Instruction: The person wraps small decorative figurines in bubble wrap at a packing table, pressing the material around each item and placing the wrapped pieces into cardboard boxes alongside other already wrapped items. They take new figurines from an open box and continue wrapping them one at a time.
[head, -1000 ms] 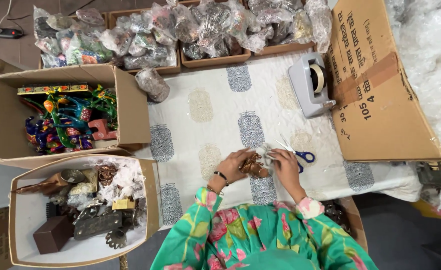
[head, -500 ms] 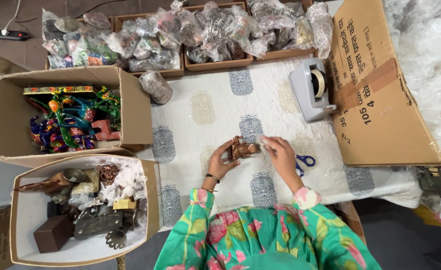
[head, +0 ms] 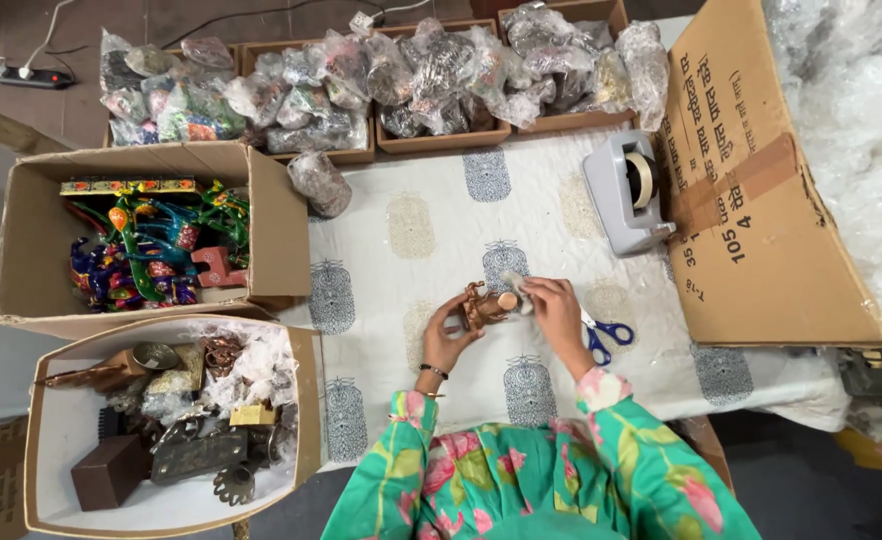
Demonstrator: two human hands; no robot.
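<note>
Brass-coloured, a small figurine (head: 483,303) was gripped in the left hand (head: 448,335), the fingers curled round its base, above the middle of the cloth (head: 411,230). The right hand (head: 559,312) was closed round the figurine's other end, pinching a scrap of clear wrap (head: 514,285) against it. Both hands were held near the cloth's near edge, with bare printed cloth left open ahead of them and to the left.

One pair of blue-handled scissors (head: 606,335) was lain just beside the right hand, partly hidden by it. One grey tape dispenser (head: 628,192) was stood farther off to the right, close against a large flattened carton (head: 761,200) by which that side was closed off.

Three low trays (head: 441,140) of wrapped pieces were ranged along the far edge, and one loose wrapped bundle (head: 319,183) was set before them. At the left edge two open boxes were placed: one (head: 36,230) filled with painted figures (head: 146,245), one (head: 71,440) with metal pieces and wrap.
</note>
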